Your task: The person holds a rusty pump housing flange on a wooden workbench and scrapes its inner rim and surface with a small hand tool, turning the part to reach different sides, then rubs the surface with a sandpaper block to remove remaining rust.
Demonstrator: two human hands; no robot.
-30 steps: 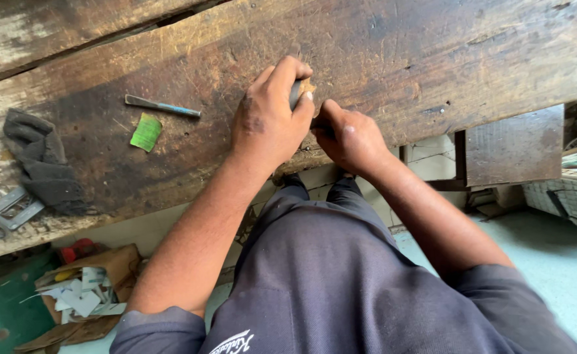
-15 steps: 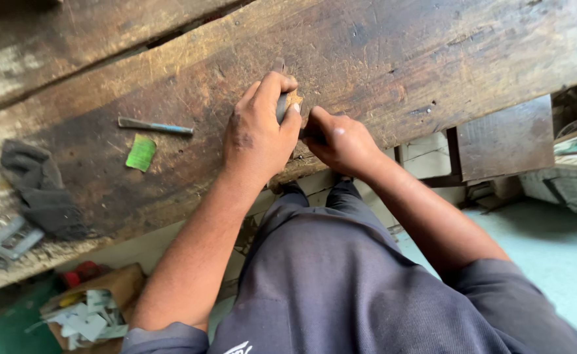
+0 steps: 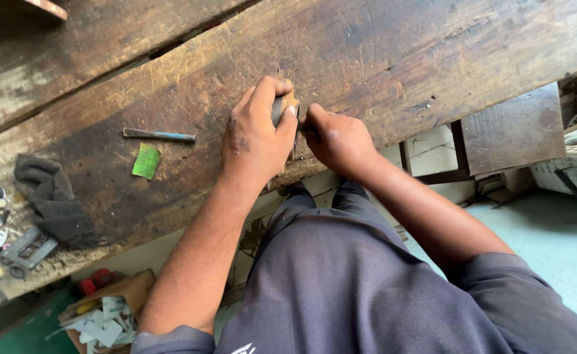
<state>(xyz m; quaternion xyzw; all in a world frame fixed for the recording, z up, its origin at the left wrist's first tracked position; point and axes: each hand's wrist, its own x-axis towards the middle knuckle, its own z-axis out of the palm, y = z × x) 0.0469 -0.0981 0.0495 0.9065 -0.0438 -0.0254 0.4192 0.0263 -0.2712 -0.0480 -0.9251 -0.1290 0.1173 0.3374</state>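
Our left hand (image 3: 257,134) grips a small block (image 3: 289,102) on the bench (image 3: 393,46) — our right hand (image 3: 335,136), closed beside it, has barely shifted.

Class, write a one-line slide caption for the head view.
Both hands, left hand and right hand, press a small brown piece on a worn wooden bench.

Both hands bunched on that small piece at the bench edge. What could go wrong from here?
1. The left hand pinches a small tan piece right beside the right hand; a slip could catch a fingertip. What the right hand holds is hidden.
2. The work sits near the edge of the wooden bench, so the piece could drop to the floor.
3. The thin metal tool and green scrap lie loose by the left forearm and could be knocked off.
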